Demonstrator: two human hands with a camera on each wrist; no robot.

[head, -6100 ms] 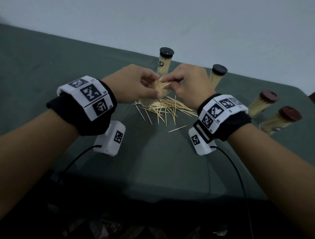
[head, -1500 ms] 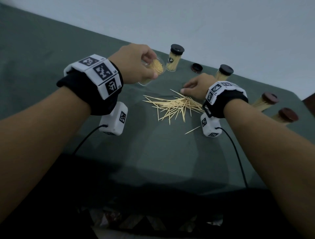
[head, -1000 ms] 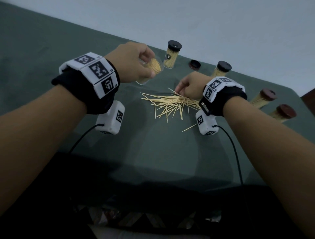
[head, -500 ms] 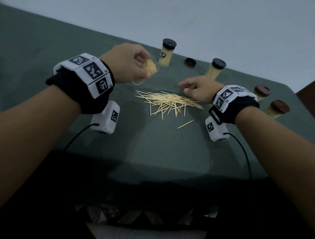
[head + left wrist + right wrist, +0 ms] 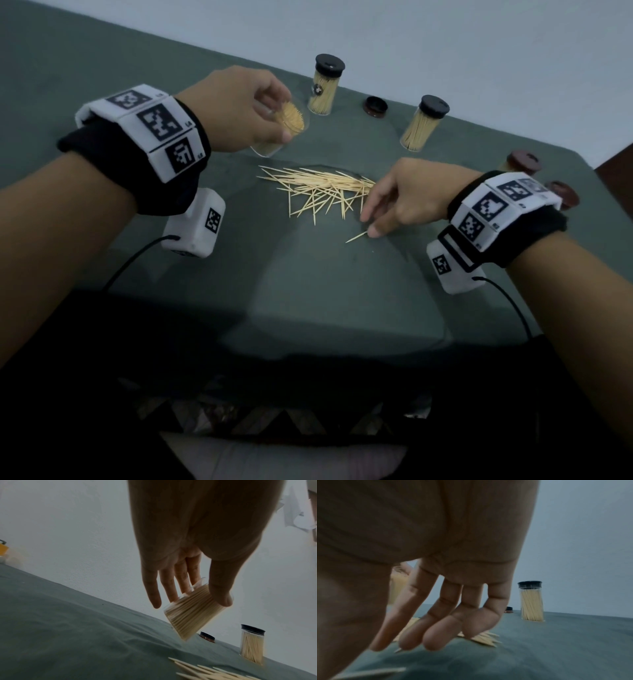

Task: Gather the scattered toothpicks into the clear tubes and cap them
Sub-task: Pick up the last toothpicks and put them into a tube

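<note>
The left hand grasps an open clear tube between thumb and fingers, held tilted above the green cloth, its bottom lower than its mouth. The tube is packed nearly full of toothpicks, whose tips show at the uncapped mouth in the head view.

The right hand holds nothing: its fingers are extended and slightly bent, reaching down to the cloth. One fingertip touches the end of a single stray toothpick that lies apart from the rest, nearer the person.

Between the two hands, the pile of loose toothpicks lies spread on the cloth, the right hand's far side just at its right end.

Beyond the pile, a loose dark cap rests flat on the cloth, between two upright filled tubes with black caps: one just past the left hand, the other further right. Two more capped tubes with brown lids stand behind the right wrist, largely hidden by the marker band. A matching band wraps the left wrist, and a white camera block with a black cable hangs under it.
</note>
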